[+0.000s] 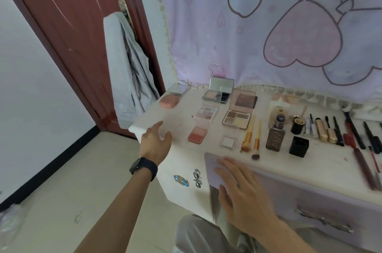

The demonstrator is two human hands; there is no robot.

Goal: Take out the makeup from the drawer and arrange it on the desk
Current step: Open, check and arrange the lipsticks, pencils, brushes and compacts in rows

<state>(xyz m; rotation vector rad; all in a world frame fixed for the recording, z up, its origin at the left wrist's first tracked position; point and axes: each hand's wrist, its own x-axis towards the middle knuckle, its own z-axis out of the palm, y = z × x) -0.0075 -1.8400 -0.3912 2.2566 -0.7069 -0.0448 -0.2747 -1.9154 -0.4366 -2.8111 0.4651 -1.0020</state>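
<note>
The makeup is laid out in rows on the white desk [182,147]. Near the left corner sits a pink rounded case [169,101], then a small blush compact [197,134], an eyeshadow palette [207,112] and an open compact with a mirror lid [218,92] behind it. Further right lie a larger open palette [237,118], a small clear white pan [228,141], two orange-handled brushes [249,135], a dark foundation bottle [275,137], a black cube cap [299,146] and a row of mascaras, pencils and tubes [339,131] side by side.

The lilac drawer [310,197] sits under the desktop's front edge, with a metal handle [324,221] on its face. The right hand [241,192] lies flat and open against the drawer's left end, fingers spread, holding nothing. The left hand [155,141], a dark watch [142,167] on the wrist, hovers open at the desk's left front edge, fingers loosely curved and empty.

Behind the desk hangs a pink curtain [289,25] with heart shapes; a grey garment [128,70] hangs on the red-brown door [68,25] to the left
</note>
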